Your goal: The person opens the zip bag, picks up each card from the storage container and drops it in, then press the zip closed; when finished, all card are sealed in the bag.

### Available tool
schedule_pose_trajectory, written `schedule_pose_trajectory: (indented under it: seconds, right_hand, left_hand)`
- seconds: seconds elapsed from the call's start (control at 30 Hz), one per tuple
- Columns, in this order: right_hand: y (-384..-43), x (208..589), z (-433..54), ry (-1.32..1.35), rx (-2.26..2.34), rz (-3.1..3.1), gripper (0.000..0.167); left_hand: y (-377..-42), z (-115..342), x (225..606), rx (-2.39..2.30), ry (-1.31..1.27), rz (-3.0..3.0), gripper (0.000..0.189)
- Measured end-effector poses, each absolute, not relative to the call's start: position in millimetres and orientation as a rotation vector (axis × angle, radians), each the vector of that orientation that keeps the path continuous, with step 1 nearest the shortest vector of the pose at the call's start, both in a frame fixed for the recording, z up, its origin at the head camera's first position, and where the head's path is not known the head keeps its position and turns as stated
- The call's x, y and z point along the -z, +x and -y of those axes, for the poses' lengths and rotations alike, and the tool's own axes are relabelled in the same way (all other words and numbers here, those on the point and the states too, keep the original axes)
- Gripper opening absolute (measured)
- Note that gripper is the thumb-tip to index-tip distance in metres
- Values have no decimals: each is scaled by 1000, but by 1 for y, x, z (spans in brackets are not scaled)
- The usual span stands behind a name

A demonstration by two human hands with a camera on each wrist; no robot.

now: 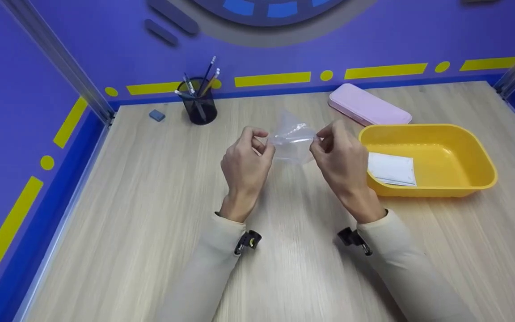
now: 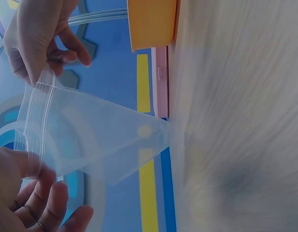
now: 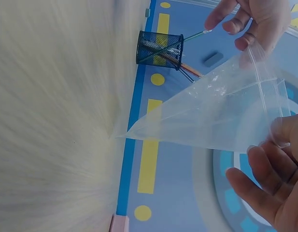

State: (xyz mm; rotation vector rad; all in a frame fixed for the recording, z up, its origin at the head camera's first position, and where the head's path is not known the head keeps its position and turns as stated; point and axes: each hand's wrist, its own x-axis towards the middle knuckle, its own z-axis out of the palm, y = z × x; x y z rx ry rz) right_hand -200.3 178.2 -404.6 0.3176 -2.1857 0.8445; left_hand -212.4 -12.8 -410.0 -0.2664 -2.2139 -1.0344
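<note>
Between the two hands hangs a clear zip-lock bag (image 1: pixel 294 139), its ridged zip strip at the top. My left hand (image 1: pixel 247 164) pinches one top corner between thumb and finger. The opposite top corner is pinched by my right hand (image 1: pixel 341 162). In the left wrist view the bag (image 2: pixel 91 125) narrows downward to a point close over the table, and nothing shows inside it. From the right wrist, the same bag (image 3: pixel 211 104) looks creased and see-through, with the zip strip running from hand to hand.
Right of the hands sits a yellow tray (image 1: pixel 454 172) holding white paper-like sheets (image 1: pixel 391 169). A pink case (image 1: pixel 369 103) lies behind it. At the back left stand a black mesh cup (image 1: pixel 200 107) of pencils and a small blue-grey eraser (image 1: pixel 157 115). Purple panels border the table.
</note>
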Motion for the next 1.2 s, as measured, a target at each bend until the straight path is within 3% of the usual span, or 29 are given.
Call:
schedule_pose_trajectory:
  seconds: [0.47,0.7,1.0,1.2]
  right_hand:
    - [-200,397,-186,419,-774,2160,9]
    - [-200,388,-189,535,-717,2111,21]
    - [-198,383,-189,588,-644,2055,18]
    - [-199,384,-187,638,-694,1986,10]
  left_hand:
    - [-212,16,409,1013,-322,2301,13]
    - [-208,15,402,1110,-495,2318,25]
    - [-206,15,392,1086,-549,2133,36]
    - [-207,13,392,1025,-669,2030,20]
